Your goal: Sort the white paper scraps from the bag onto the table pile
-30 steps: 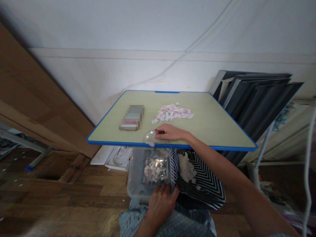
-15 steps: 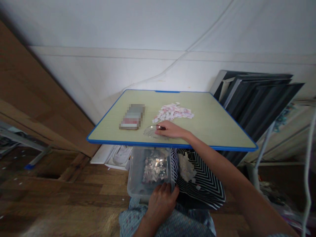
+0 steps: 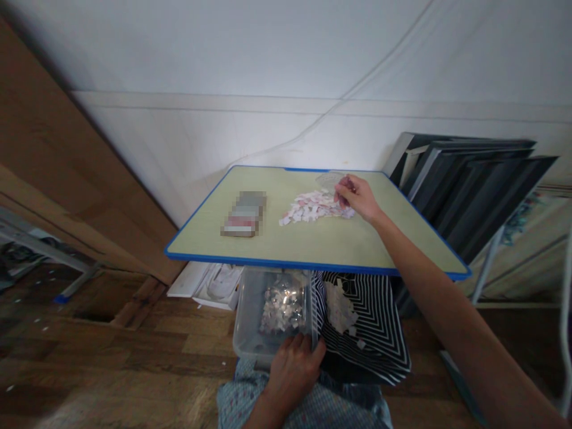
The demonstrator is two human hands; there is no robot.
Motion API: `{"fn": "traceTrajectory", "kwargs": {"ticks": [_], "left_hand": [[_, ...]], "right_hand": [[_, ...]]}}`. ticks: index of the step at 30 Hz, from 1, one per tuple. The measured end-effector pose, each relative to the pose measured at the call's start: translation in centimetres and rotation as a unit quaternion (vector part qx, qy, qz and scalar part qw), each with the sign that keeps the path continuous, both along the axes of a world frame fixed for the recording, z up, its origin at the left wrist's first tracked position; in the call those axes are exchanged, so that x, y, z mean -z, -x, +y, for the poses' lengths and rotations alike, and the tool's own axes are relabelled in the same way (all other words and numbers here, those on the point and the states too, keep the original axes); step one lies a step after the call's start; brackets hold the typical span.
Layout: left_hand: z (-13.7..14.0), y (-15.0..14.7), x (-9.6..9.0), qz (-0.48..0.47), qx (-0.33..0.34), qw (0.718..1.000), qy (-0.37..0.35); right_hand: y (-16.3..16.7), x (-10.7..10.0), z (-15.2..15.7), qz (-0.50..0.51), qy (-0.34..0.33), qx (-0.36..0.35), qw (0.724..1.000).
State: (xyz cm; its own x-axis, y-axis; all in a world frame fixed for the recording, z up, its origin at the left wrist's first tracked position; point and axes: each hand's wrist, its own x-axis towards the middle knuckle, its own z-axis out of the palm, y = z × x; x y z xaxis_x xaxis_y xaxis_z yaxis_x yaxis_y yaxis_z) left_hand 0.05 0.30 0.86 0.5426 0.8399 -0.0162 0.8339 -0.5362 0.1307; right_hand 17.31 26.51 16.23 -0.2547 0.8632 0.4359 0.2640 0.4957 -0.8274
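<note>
My right hand (image 3: 353,195) is closed on a clear plastic protractor (image 3: 329,180), above the far right part of a heap of small white and pinkish paper pieces (image 3: 313,207). The heap lies on a pale folding table (image 3: 286,247) with a blue edge. Below the table's front edge, my left hand (image 3: 295,360) has its fingers hooked over the near rim of a translucent plastic bin (image 3: 245,336), at its right corner. Inside the bin are many paper scraps (image 3: 281,307) under something clear and shiny.
A blurred-out box-like object (image 3: 245,213) lies on the table's left side. Right of the bin, a black-and-white striped bag (image 3: 379,316) carries more scraps (image 3: 340,307). Dark panels (image 3: 473,185) lean at the right wall. A white open box (image 3: 218,286) sits on the wooden floor.
My right hand has lifted the protractor from near the table's front edge and moved it away from me and rightward, over the heap. My left hand stays on the bin's rim.
</note>
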Motion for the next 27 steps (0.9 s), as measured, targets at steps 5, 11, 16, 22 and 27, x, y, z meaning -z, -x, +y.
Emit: {"fn": "traceTrajectory", "kwargs": {"ticks": [5, 11, 16, 22, 27], "left_hand": [[0.0, 0.1, 0.1, -0.001, 0.004, 1.000, -0.006], [0.0, 0.1, -0.1, 0.006, -0.007, 1.000, 0.005], [-0.1, 0.1, -0.1, 0.003, -0.008, 1.000, 0.011], [-0.1, 0.1, -0.1, 0.006, -0.001, 1.000, 0.008], [0.0, 0.1, -0.2, 0.008, -0.003, 1.000, 0.004]], "right_hand": [[-1.6, 2.6, 1.6, 0.098, 0.064, 0.044, 0.992], [-1.5, 2.9, 0.7, -0.040, 0.110, -0.038, 0.992], [-1.2, 3.1, 0.5, -0.125, 0.117, -0.101, 0.980], [-1.2, 2.8, 0.2, -0.139, 0.121, -0.099, 0.978], [-1.1, 2.4, -0.1, -0.124, 0.120, -0.082, 0.982]]}}
